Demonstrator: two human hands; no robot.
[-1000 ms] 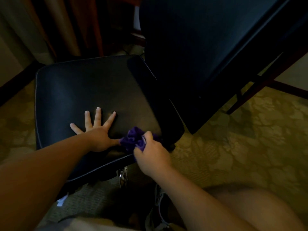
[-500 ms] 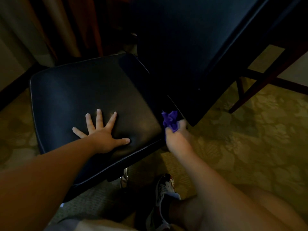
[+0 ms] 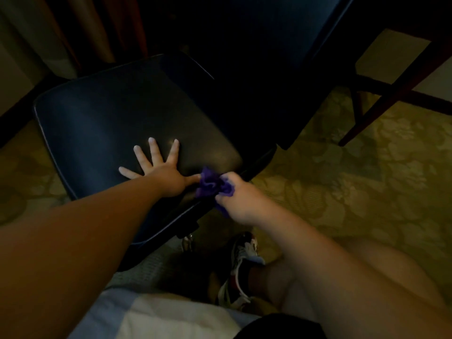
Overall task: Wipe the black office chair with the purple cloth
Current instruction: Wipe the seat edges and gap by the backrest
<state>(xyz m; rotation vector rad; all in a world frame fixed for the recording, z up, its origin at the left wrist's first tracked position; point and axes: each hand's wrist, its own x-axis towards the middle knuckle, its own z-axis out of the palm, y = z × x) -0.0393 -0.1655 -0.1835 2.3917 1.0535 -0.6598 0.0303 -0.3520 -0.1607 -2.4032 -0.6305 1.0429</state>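
2 hands are at work, and only 1 carries the cloth. Your right hand (image 3: 242,200) has its fingers curled tight round the bunched purple cloth (image 3: 211,185). The cloth is pressed against the near-right edge of the seat (image 3: 117,113) of the black office chair (image 3: 244,69), at about 4 o'clock on the cushion. Your left hand (image 3: 161,174) lies flat on the seat with its fingers (image 3: 153,149) straight and spread, holding nothing. Its thumb tip sits just beside the cloth, at the cloth's 9 o'clock, and may touch it.

The relation that counts is this: the cloth sticks out of your right fist toward 10 o'clock, and the seat edge under it runs from 8 o'clock to 2 o'clock. I judge that a stroke should follow that line either way. The broad cushion lies toward 11 o'clock, past your left hand. The right hand is plainly the nearer one, and the left looks to be steadying the chair. The backrest (image 3: 269,45) rises at 1 o'clock, well apart from the cloth. In this dim light you cannot tell how much is already clean.
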